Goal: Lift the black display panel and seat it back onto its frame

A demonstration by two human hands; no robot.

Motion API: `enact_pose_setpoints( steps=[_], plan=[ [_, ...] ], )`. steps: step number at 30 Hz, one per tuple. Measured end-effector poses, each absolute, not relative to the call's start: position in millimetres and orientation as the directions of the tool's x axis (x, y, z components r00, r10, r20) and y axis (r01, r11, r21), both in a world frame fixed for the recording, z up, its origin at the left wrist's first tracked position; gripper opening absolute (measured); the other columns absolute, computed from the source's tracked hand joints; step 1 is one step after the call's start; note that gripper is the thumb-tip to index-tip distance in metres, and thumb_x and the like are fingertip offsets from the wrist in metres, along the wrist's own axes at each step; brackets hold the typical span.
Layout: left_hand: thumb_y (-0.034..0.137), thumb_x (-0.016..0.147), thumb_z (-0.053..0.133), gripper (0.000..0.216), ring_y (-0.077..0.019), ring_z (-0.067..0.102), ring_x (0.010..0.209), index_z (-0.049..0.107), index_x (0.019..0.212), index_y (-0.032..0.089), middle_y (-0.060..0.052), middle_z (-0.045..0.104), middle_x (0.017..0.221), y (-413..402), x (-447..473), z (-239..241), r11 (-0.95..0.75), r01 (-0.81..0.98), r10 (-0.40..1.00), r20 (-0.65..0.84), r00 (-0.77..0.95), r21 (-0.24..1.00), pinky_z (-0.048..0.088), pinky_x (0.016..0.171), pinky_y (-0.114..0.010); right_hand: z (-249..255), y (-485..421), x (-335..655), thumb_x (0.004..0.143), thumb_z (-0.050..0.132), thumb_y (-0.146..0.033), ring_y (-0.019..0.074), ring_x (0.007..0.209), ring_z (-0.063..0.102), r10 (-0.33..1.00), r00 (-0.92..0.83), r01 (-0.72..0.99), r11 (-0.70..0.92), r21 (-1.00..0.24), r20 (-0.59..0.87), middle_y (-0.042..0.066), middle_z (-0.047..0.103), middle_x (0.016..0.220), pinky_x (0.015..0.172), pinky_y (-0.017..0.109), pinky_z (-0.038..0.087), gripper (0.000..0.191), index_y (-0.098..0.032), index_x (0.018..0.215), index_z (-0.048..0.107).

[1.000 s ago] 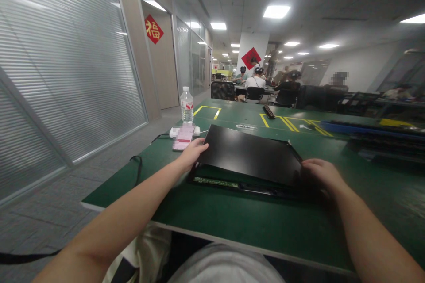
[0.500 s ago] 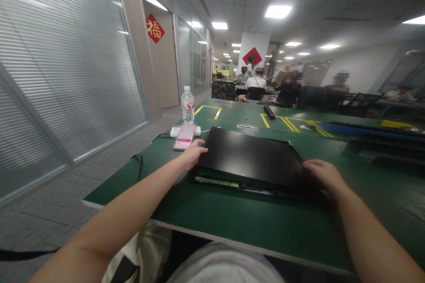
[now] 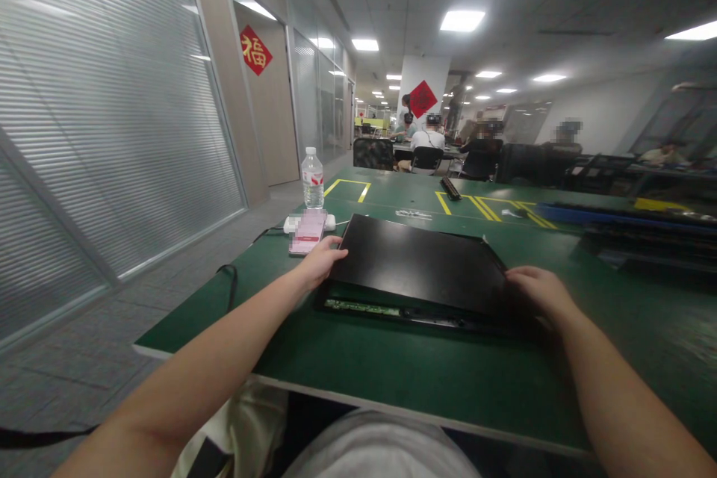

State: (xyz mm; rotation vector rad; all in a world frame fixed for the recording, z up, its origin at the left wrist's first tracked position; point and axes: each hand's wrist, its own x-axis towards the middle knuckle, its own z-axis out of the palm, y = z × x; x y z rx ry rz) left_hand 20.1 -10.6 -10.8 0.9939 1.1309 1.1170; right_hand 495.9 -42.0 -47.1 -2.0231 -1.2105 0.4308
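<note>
A flat black rectangular panel (image 3: 420, 261) is tilted over a black frame (image 3: 431, 320), which lies on the green table. Along the frame's near side a strip of green circuit board (image 3: 363, 307) shows; the rest is hidden under the panel. My left hand (image 3: 323, 263) pinches the panel's left edge, thumb on top. At the panel's right edge, my right hand (image 3: 538, 290) is closed on it, its lower fingers in shadow. Close beyond my left hand lies a phone (image 3: 308, 230) with a lit pink screen.
A water bottle (image 3: 312, 178) stands behind the phone, beside a white object (image 3: 329, 222) with a cable. Yellow tape (image 3: 486, 209) marks the green table (image 3: 392, 366). A dark strip-like object (image 3: 449, 188) lies farther back, and dark stacked parts (image 3: 655, 239) sit at right. Several people are seated beyond.
The view has shifted slightly, so everything appears a little farther left. Both hands keep their hold on the panel, whose tilt looks the same.
</note>
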Motion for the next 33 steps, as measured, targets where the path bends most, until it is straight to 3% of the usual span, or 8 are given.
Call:
enact_pose_setpoints(
  steps=[5, 9, 15, 25, 33],
  plan=[
    [0.013, 0.07, 0.077, 0.036, -0.0218, 0.073, 0.082, 0.064, 0.103, 0.016, -0.005, 0.076, 0.088, -4, 13, -17, 0.024, -0.084, 0.998, -0.019, 0.063, 0.996, 0.058, 0.078, -0.035, -44, -45, 493, 0.065, 0.064, -0.035, 0.026, 0.08, 0.068, 0.865, 0.497, 0.609, -0.29, -0.738, 0.071, 0.009, 0.076, 0.085, 0.069, 0.034, 0.05, 0.026, -0.021, 0.081, 0.079],
    [0.023, 0.063, 0.082, 0.04, -0.0278, 0.071, 0.099, 0.07, 0.1, 0.015, -0.008, 0.077, 0.099, -1, 7, -19, -0.068, 0.089, 0.997, 0.064, 0.054, 0.994, 0.054, 0.089, -0.039, -42, -45, 491, 0.065, 0.065, -0.034, 0.0256, 0.082, 0.068, 0.864, 0.499, 0.613, -0.293, -0.734, 0.072, 0.009, 0.076, 0.087, 0.071, 0.033, 0.049, 0.025, -0.021, 0.08, 0.079],
    [0.028, 0.065, 0.073, 0.034, -0.0282, 0.07, 0.092, 0.073, 0.096, 0.014, -0.007, 0.076, 0.094, 1, 5, -21, -0.139, 0.353, 0.989, 0.114, 0.09, 0.925, 0.053, 0.081, -0.037, -43, -44, 492, 0.065, 0.064, -0.034, 0.025, 0.079, 0.067, 0.864, 0.497, 0.622, -0.29, -0.728, 0.081, 0.009, 0.076, 0.086, 0.07, 0.034, 0.05, 0.024, -0.022, 0.08, 0.079],
    [0.028, 0.07, 0.065, 0.02, -0.0235, 0.065, 0.075, 0.071, 0.084, 0.015, -0.004, 0.069, 0.076, 3, 4, -30, -0.199, 0.492, 0.977, 0.134, 0.164, 0.847, 0.05, 0.066, -0.032, -40, -47, 488, 0.066, 0.063, -0.033, 0.0251, 0.08, 0.066, 0.872, 0.481, 0.635, -0.278, -0.721, 0.088, 0.009, 0.076, 0.088, 0.068, 0.034, 0.049, 0.025, -0.022, 0.081, 0.079],
    [0.025, 0.068, 0.067, 0.01, -0.0284, 0.065, 0.092, 0.071, 0.074, 0.018, -0.008, 0.071, 0.09, 6, 4, -30, -0.283, 0.65, 0.958, 0.242, 0.155, 0.706, 0.05, 0.085, -0.038, -37, -49, 485, 0.067, 0.063, -0.033, 0.025, 0.081, 0.067, 0.871, 0.488, 0.62, -0.299, -0.725, 0.058, 0.008, 0.076, 0.09, 0.069, 0.034, 0.049, 0.025, -0.022, 0.083, 0.078]
  ],
)
